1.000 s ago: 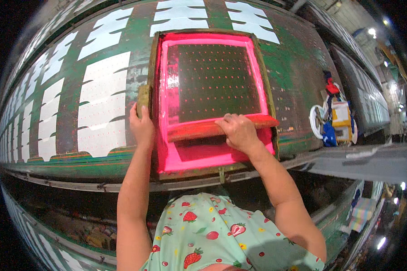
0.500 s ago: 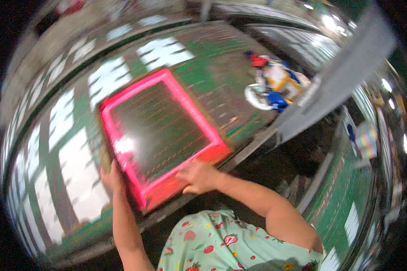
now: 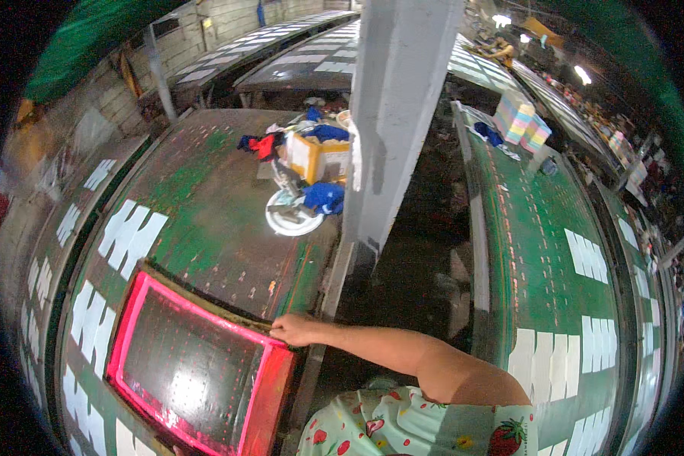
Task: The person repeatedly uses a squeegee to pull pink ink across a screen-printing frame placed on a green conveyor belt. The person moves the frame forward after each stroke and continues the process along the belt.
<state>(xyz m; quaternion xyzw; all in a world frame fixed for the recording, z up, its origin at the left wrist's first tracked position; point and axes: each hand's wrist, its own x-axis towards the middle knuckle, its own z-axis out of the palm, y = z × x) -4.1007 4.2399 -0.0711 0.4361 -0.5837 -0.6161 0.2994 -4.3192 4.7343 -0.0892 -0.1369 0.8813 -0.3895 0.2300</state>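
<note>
A screen printing frame (image 3: 281,380) with a bright pink border and dark mesh lies on the long green table at the lower left. My right hand (image 3: 295,330) reaches across and grips its right-hand corner, fingers closed over the rim. Only a sliver of my left hand (image 3: 179,451) shows at the bottom edge, beside the frame's near side; its fingers are hidden. Pale cut fabric pieces (image 3: 131,237) lie in groups on the table along the frame's left side.
A grey metal post (image 3: 403,114) rises right of the table. Beside it sit a white basin (image 3: 292,220), a yellow box (image 3: 304,156) and blue cloths (image 3: 324,199). Another green table (image 3: 539,251) with fabric pieces runs along the right. A person (image 3: 500,52) stands far off.
My view has swung toward the right and farther down the table, so the frame appears lower left. My right hand has shifted from the frame's red near edge to its corner.
</note>
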